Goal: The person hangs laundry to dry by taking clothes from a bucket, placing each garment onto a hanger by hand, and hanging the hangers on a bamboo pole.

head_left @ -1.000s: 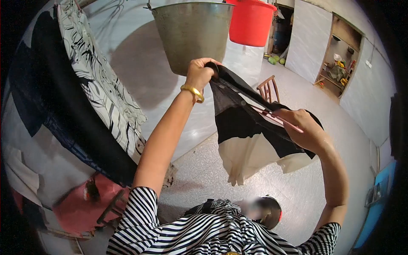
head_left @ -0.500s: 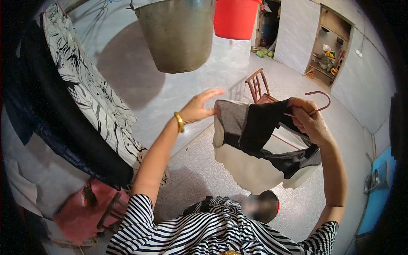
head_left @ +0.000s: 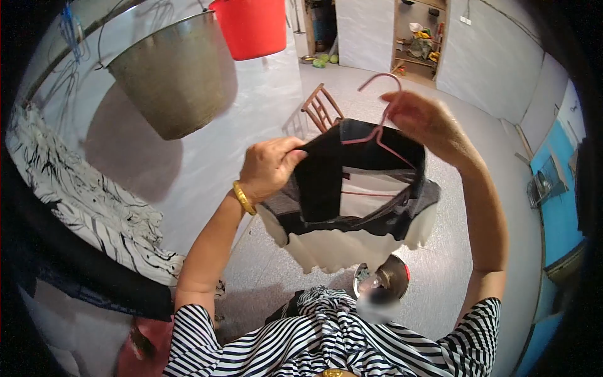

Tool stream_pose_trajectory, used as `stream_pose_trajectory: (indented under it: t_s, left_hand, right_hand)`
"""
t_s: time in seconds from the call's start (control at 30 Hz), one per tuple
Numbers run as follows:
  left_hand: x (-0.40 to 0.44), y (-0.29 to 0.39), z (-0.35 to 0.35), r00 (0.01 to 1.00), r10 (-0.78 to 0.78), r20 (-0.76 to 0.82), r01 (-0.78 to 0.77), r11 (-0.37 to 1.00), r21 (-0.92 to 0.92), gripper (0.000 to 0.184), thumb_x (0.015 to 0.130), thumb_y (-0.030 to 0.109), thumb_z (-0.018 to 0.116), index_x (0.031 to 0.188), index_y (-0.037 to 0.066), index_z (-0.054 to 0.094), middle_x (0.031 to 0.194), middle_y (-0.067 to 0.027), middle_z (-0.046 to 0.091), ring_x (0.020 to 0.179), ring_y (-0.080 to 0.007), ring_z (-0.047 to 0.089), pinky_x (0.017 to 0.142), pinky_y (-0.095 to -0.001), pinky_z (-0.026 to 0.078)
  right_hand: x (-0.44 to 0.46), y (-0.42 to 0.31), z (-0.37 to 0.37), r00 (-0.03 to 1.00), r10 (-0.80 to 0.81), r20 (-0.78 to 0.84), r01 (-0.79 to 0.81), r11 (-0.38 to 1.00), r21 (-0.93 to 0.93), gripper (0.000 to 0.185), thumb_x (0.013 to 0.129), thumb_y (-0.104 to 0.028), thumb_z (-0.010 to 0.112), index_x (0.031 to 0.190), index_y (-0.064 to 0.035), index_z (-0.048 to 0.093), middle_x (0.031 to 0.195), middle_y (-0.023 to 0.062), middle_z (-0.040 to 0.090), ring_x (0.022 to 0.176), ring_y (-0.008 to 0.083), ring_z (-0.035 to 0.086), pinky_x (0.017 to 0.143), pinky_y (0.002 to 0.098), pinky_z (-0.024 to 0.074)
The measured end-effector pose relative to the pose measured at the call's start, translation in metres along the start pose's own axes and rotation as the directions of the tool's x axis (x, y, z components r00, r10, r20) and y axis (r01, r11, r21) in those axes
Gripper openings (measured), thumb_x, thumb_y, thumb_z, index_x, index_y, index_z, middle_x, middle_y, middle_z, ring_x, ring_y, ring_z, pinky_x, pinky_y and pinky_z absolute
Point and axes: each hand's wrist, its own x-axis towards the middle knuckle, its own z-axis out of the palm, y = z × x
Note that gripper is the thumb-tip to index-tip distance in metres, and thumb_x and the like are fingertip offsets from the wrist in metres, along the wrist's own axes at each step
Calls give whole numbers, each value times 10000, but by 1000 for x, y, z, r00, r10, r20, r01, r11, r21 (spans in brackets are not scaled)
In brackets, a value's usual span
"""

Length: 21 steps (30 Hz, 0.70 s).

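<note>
A black, grey and cream garment (head_left: 320, 188) hangs in front of me, spread around a pink hanger (head_left: 378, 129) whose hook stands above the neckline. My left hand (head_left: 271, 164), with a gold bangle at the wrist, pinches the garment's dark upper edge between thumb and fingers. At the hanger's neck, just right of the hook, is my right hand (head_left: 427, 122), its fingers curled round the pink wire. The hanger's lower bar shows through the garment's opening.
A metal bucket (head_left: 173, 78) and a red bucket (head_left: 250, 28) hang at the upper left. Patterned white cloth (head_left: 94, 201) and dark cloth hang at left. Beyond the garment stands a wooden chair (head_left: 323, 108). A metal basin (head_left: 392, 276) is on the floor below.
My left hand, apart-fingered before, now grips the garment's upper edge. The hanger's hook has turned upright, and my right hand has moved up beside it. The view has swung right.
</note>
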Motion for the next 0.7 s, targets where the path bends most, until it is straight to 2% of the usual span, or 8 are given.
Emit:
stream_pose_trajectory:
  t_s: [0.07,0.17,0.27,0.4,0.47,0.53,0.6,0.7]
  left_hand:
    - [3,-6,-1,998,-46,-39,47,998,43,121,685,156,546,730,43,542,643,-110,535,582,-264,520,508,-313,399]
    - [9,-3,-6,999,-18,-51,22,997,72,110,682,145,546,734,49,542,631,-104,530,568,-257,520,496,-308,398]
    - [13,-3,-4,998,54,20,-57,975,217,102,676,123,546,758,63,541,641,-91,524,573,-243,522,483,-300,394]
    - [13,-14,0,970,215,116,-243,898,366,130,656,83,547,786,83,538,649,-69,508,549,-229,505,460,-297,384]
    - [16,-18,-6,960,248,128,-279,858,432,145,646,72,549,790,90,538,646,-63,502,537,-226,495,457,-297,382]
    - [17,-20,-17,935,342,-91,-271,858,436,152,638,63,544,785,101,541,623,-54,490,508,-220,475,456,-299,377]
    - [14,-32,-26,910,338,-238,-181,844,505,112,667,80,529,776,96,550,599,-59,483,514,-208,482,454,-298,369]
    - [12,-31,-42,886,333,-324,-167,878,448,81,741,117,490,777,85,555,637,-75,517,552,-194,515,488,-291,397]
  right_hand:
    - [-10,9,-12,980,-102,-169,43,946,-322,262,741,-227,524,908,-26,504,881,80,544,789,124,504,663,236,416]
    - [-25,14,-4,957,287,40,-256,902,-349,213,728,-197,517,728,16,520,639,109,538,594,162,519,506,291,389]
    - [-29,35,0,990,-105,-95,38,842,-538,199,710,-141,511,627,36,476,512,114,401,472,154,427,452,280,346]
    - [-27,23,5,977,-86,-193,-58,770,-636,226,729,-162,503,619,34,482,494,83,412,462,127,424,433,273,341]
    - [-34,5,11,974,193,-117,-211,963,-169,274,762,-213,486,615,18,501,511,55,468,483,99,461,421,265,352]
    - [-36,15,10,982,85,166,-134,942,307,368,803,-338,398,718,-14,551,608,55,534,568,108,515,509,226,427]
    - [-35,43,6,999,27,44,-40,947,318,445,788,-423,372,812,-21,562,719,87,560,679,154,529,604,277,438]
    - [-38,90,4,976,209,-65,-204,976,83,563,707,-566,362,1052,-132,460,1082,100,435,1052,242,359,860,413,301]
